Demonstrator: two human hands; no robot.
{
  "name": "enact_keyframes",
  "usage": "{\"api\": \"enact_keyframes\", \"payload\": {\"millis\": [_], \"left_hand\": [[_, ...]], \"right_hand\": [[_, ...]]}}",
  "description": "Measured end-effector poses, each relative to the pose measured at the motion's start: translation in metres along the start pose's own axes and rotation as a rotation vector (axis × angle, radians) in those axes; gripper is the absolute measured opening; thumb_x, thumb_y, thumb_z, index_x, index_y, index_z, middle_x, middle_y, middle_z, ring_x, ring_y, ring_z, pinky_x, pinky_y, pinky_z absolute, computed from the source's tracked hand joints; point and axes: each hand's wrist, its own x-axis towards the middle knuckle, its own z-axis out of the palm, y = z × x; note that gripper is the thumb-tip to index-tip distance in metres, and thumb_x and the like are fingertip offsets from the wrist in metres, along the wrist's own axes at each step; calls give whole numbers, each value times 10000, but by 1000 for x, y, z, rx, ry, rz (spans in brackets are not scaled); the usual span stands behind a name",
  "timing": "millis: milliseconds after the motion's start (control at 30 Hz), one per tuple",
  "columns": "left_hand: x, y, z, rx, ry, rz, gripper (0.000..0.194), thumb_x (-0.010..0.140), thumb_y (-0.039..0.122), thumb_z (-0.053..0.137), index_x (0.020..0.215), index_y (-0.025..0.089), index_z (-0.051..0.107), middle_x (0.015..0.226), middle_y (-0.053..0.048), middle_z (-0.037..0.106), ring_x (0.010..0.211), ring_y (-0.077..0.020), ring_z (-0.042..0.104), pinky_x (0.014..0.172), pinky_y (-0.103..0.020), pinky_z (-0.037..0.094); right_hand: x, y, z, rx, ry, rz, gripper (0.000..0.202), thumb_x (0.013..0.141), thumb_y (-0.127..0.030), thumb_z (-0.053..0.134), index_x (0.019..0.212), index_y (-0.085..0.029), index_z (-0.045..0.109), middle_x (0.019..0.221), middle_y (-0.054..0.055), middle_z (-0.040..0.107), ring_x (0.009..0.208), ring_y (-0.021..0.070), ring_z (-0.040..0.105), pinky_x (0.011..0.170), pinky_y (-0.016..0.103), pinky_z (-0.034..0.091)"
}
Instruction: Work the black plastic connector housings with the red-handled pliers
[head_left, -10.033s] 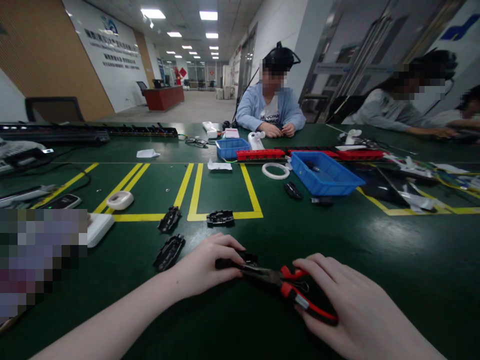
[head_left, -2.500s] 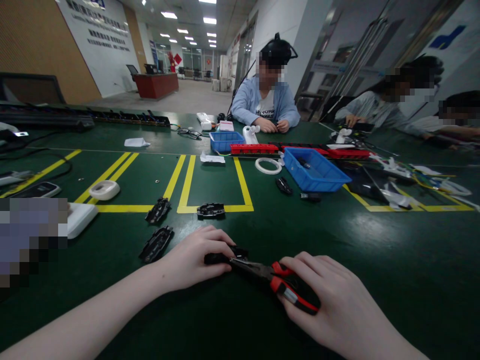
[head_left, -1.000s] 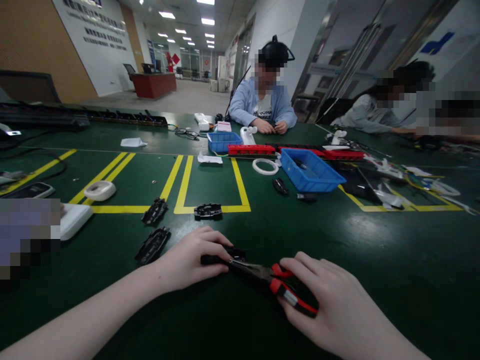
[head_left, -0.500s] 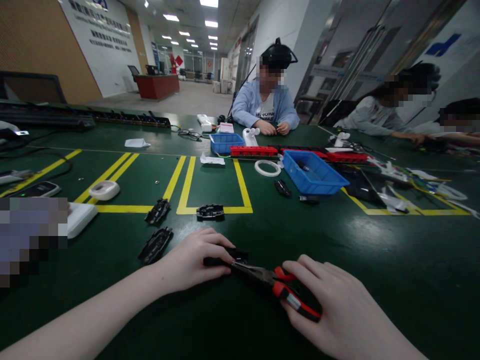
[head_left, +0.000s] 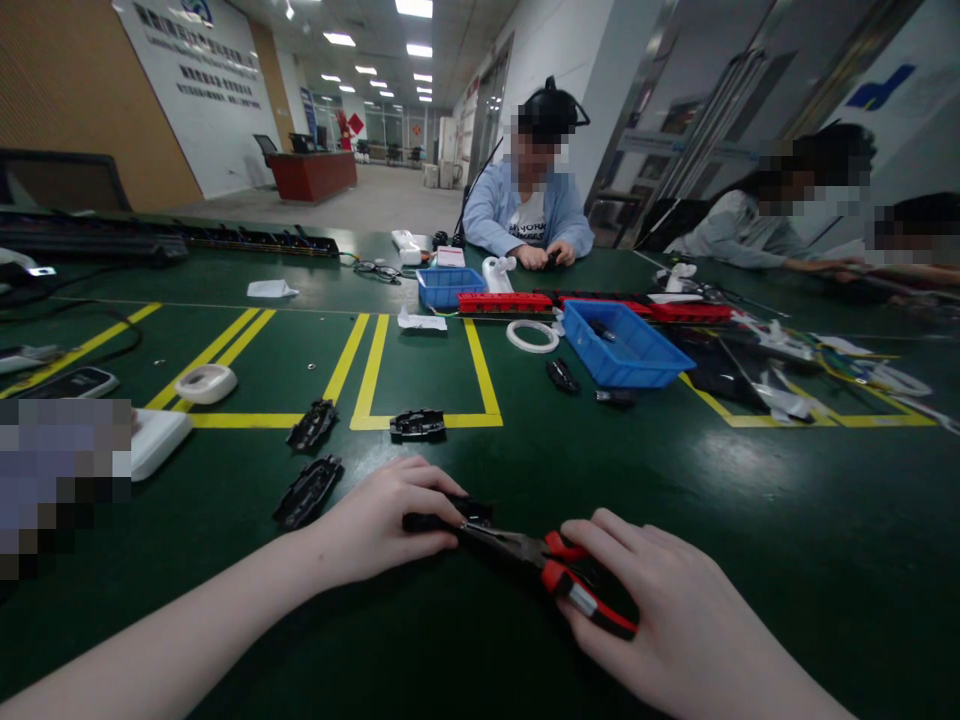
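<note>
My left hand (head_left: pixel 401 515) holds a small black plastic part (head_left: pixel 477 512) on the green table, its fingers closed over the left portion and hiding it. From the right, the tips of the red and black pliers (head_left: pixel 555 570) touch that part beside my left fingertips. My right hand (head_left: pixel 652 590) is wrapped round the plier handles. Up and to the left of my left hand lie two black parts, one lower (head_left: pixel 309 492) and one upper (head_left: pixel 313 426). A third black part (head_left: pixel 417 425) rests on the yellow tape line.
A large blue bin (head_left: pixel 627 360) and a smaller blue bin (head_left: pixel 450 288) stand farther back, beside red strips (head_left: pixel 504 304). A white tape roll (head_left: pixel 532 337) lies between them. Across the green table (head_left: pixel 750 560) sits a person (head_left: pixel 525 215); others are at the right.
The whole view has shifted very slightly. Both hands, the pliers and the black part keep the same places relative to each other. The person opposite has moved their hands a little.
</note>
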Motion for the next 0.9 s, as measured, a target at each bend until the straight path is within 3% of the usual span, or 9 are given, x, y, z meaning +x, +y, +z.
{"api": "enact_keyframes", "payload": {"millis": [367,900], "left_hand": [[0,2,-1,1,-18,-32,166,896,232,661,1050,255,719,1206,-39,646,1110,-237,575,961,-436,463],[1,2,-1,-20,-11,-26,133,899,228,658,1015,239,721,1192,-39,653,1090,-232,578,955,-436,454]], "right_hand": [[-1,1,-1,5,-28,23,370,739,-297,629,1100,-225,670,960,67,715,747,216,705,643,358,602],[-1,-13,5,163,-273,202,383,786,-335,618,1156,-240,638,964,49,664,782,214,674,680,373,568]]}}
